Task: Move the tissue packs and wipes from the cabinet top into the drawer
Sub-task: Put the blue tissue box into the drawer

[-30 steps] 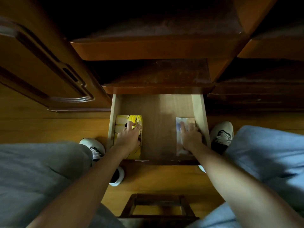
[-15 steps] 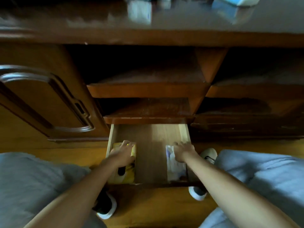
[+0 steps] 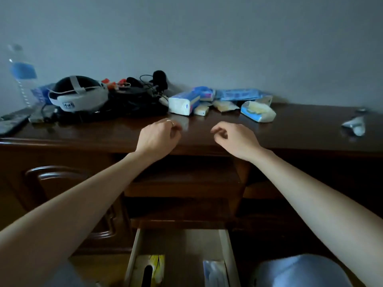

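dark wooden cabinet top, tissue packs clustered at twelve o'clock, my left hand and right hand empty, fingers loosely curled, drawer open at six

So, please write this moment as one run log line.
left hand empty | right hand empty | tissue packs on cabinet top | drawer open
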Demonstrator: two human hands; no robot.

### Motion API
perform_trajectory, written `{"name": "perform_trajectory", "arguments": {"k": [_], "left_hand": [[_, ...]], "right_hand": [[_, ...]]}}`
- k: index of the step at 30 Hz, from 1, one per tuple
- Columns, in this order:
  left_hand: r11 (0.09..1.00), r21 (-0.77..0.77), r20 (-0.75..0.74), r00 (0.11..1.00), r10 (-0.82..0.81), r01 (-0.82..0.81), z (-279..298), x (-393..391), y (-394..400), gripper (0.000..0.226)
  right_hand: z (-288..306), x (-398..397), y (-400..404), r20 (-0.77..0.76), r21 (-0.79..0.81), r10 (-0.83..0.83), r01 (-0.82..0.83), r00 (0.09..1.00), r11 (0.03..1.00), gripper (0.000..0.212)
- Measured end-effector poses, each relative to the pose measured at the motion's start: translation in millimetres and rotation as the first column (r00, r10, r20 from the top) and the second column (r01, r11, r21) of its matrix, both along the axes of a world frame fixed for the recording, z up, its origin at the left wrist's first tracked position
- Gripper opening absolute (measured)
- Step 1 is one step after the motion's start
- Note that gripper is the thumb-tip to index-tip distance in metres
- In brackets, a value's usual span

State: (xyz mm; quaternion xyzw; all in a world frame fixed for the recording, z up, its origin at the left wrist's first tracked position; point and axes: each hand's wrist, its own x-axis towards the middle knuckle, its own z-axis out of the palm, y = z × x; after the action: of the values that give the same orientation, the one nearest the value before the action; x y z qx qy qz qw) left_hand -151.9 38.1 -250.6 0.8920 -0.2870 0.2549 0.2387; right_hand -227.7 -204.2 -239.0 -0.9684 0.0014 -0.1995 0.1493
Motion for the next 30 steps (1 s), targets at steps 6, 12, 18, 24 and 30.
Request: {"name": "perform_trajectory", "arguments": {"k": [6,12,18,24,30], "left_hand": [[0.998,0.013,-0.161,0.985,0.065,-0.064,18.1,85.7,-37.5,0.053],[0.992,-0.003,-0.247,0.961,0.124,-0.129,33.4,181.8,-98.9,0.082],[0.981,0.063,-0.345,0.919,0.193,-0.183,-4.6,242.9,-132.5,0.08],[0.974,-0.056,-0.269,0.943,0.197,-0.219,-16.4,237.5,-137.4,0.074],[0.981,-0.07,-0.127,0.977,0.17,-0.18,-16.2,185.8,-110.7,0.074]], "right_hand": [[0.8,95.5,-18.8,-0.217,-0.123,-0.113,0.087,0.97,0.989,0.056],[-2.3,185.5,-34.7,-0.239,-0.163,-0.146,0.108,0.96,0.981,0.072],[-26.7,248.9,-52.6,-0.209,-0.253,-0.214,0.158,0.954,0.954,0.054],[-27.0,261.3,-54.3,-0.113,-0.165,-0.188,0.168,0.976,0.972,0.044],[-17.4,219.1,-45.5,-0.056,-0.222,-0.184,0.167,0.981,0.961,0.045]]}}
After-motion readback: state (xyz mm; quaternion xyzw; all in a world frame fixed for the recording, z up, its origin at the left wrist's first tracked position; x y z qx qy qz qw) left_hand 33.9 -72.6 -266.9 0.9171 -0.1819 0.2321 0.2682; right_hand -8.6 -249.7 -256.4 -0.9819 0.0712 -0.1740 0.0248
